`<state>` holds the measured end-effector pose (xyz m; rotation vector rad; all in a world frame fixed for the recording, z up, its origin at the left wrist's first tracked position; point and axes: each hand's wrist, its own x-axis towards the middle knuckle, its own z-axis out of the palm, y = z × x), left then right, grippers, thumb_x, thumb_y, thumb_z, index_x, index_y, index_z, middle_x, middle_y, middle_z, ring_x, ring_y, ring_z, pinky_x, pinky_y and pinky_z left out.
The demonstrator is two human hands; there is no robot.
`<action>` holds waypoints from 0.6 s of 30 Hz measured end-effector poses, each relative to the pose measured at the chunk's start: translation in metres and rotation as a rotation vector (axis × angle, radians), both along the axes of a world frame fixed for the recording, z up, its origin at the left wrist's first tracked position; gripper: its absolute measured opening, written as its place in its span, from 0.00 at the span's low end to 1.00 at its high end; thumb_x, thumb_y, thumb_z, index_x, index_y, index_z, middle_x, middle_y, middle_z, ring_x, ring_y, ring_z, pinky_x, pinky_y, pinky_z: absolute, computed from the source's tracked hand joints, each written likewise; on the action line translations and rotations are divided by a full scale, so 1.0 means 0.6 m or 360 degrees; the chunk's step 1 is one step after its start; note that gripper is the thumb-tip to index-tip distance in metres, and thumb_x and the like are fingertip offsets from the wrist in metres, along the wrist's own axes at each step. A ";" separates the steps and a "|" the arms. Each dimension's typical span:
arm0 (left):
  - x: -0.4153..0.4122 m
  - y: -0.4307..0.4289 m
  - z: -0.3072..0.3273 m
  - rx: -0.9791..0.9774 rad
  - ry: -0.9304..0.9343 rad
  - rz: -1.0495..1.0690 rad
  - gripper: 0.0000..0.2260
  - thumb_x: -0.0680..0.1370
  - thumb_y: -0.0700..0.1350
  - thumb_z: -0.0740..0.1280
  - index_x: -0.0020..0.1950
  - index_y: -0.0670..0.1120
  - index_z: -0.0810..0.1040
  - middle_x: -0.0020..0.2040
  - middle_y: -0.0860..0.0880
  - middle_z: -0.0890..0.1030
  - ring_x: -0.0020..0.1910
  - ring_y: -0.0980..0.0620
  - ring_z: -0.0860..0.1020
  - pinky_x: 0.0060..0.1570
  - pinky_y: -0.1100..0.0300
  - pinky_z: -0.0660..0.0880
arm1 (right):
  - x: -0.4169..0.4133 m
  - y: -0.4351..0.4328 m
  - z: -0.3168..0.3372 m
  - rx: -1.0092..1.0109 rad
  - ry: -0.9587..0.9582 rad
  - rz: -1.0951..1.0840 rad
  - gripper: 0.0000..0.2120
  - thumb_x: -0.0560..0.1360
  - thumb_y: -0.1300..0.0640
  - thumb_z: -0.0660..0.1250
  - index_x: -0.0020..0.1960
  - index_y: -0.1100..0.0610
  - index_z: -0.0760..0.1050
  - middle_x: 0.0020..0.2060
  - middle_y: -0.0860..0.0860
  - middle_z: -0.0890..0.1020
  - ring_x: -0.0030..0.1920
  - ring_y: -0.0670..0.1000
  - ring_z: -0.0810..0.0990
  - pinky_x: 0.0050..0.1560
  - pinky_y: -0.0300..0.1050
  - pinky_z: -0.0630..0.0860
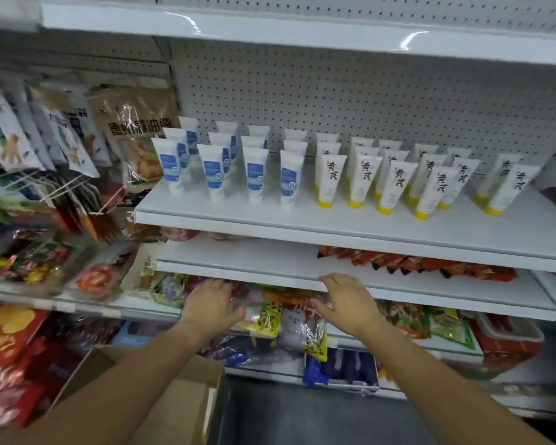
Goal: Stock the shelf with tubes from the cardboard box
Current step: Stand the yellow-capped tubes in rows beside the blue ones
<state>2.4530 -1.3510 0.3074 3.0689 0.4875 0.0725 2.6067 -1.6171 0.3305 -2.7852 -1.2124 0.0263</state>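
The white shelf (334, 224) carries several white tubes with blue labels (254, 175) on its left half and several white tubes with yellow caps (395, 187) on its right half, all standing cap down. A cardboard box (174, 396) sits low at the left, mostly hidden by my left forearm; its contents are not visible. My left hand (212, 301) and my right hand (347, 300) hover below the shelf, in front of snack packets, fingers relaxed and holding nothing.
A lower white shelf (270, 264) holds red snack packets (414, 263) at its right. Colourful bags (280, 316) fill the shelves beneath. Hanging packets (77, 139) crowd the left bay. A pegboard back wall (366, 107) rises behind the tubes.
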 end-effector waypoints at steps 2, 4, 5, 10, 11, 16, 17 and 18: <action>-0.035 0.023 -0.010 -0.0019 0.0016 0.0094 0.35 0.70 0.70 0.48 0.59 0.47 0.78 0.55 0.47 0.80 0.56 0.47 0.76 0.55 0.53 0.73 | -0.018 0.041 -0.013 -0.0023 0.0029 0.0076 0.30 0.78 0.36 0.56 0.72 0.54 0.68 0.65 0.52 0.75 0.65 0.54 0.72 0.68 0.48 0.66; -0.074 0.044 -0.026 -0.0030 0.0047 0.0202 0.36 0.70 0.70 0.48 0.60 0.46 0.78 0.56 0.46 0.80 0.57 0.45 0.77 0.56 0.53 0.74 | -0.033 0.082 -0.029 -0.0065 0.0048 0.0167 0.31 0.77 0.35 0.55 0.72 0.54 0.67 0.64 0.51 0.76 0.64 0.54 0.73 0.67 0.48 0.67; -0.095 0.056 -0.034 -0.0041 0.0074 0.0279 0.34 0.70 0.69 0.50 0.60 0.46 0.78 0.56 0.46 0.80 0.58 0.46 0.77 0.57 0.53 0.74 | -0.039 0.102 -0.038 -0.0085 0.0056 0.0223 0.31 0.77 0.35 0.54 0.71 0.54 0.68 0.63 0.51 0.76 0.63 0.54 0.73 0.65 0.48 0.68; -0.199 0.105 -0.060 -0.0116 0.0261 0.0583 0.31 0.73 0.68 0.55 0.67 0.49 0.74 0.61 0.47 0.78 0.62 0.46 0.75 0.60 0.53 0.72 | -0.080 0.202 -0.094 -0.0064 0.0144 0.0421 0.34 0.74 0.32 0.46 0.67 0.51 0.71 0.58 0.50 0.78 0.57 0.54 0.76 0.58 0.47 0.72; -0.217 0.115 -0.065 -0.0109 0.0341 0.0605 0.31 0.74 0.67 0.57 0.69 0.49 0.71 0.64 0.47 0.76 0.64 0.46 0.73 0.63 0.52 0.71 | -0.090 0.218 -0.105 -0.0068 0.0173 0.0443 0.33 0.74 0.32 0.47 0.67 0.51 0.71 0.59 0.50 0.78 0.58 0.54 0.77 0.58 0.47 0.73; -0.289 0.154 -0.096 -0.0147 0.0469 0.0742 0.30 0.73 0.67 0.55 0.65 0.49 0.74 0.63 0.49 0.77 0.63 0.48 0.73 0.64 0.53 0.71 | -0.150 0.275 -0.141 -0.0171 0.0358 0.0529 0.32 0.75 0.32 0.51 0.72 0.49 0.65 0.69 0.52 0.72 0.67 0.54 0.72 0.65 0.47 0.71; -0.298 0.160 -0.104 -0.0153 0.0479 0.0755 0.29 0.73 0.67 0.55 0.65 0.49 0.74 0.63 0.49 0.77 0.63 0.48 0.73 0.64 0.54 0.71 | -0.159 0.287 -0.149 -0.0190 0.0364 0.0535 0.31 0.77 0.34 0.54 0.73 0.51 0.65 0.70 0.52 0.71 0.68 0.55 0.71 0.66 0.47 0.70; -0.305 0.166 -0.114 -0.0149 0.0488 0.0749 0.29 0.74 0.67 0.55 0.65 0.49 0.74 0.62 0.49 0.77 0.63 0.49 0.73 0.63 0.54 0.70 | -0.167 0.298 -0.158 -0.0213 0.0360 0.0551 0.30 0.77 0.35 0.55 0.72 0.52 0.66 0.70 0.52 0.71 0.69 0.54 0.70 0.67 0.48 0.69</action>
